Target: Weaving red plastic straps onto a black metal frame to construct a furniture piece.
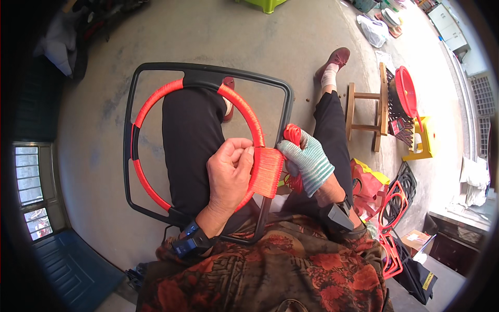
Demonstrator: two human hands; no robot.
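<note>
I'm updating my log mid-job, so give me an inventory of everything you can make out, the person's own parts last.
Frame: 1, black, centre
Ring: 1, orange-red and black, inside the frame
Band: 1, orange-red, ring's right side
Cord: 1 bundle, orange-red, right of the band
Stand: 1, brown, right
Disc: 1, red, right
Stool: 1, yellow, right
Plastic bag: 1, white, top right
Box: 1, brown, lower right
Cabinet: 1, white, top right
Smaller clutter: uncounted, mixed, edges
Shoes: 2, dark red, upper middle
Wrist devices: 2, black, both wrists
Left hand: 1, bare, at the band
Right hand: 1, green-and-white glove, holding the cord
</note>
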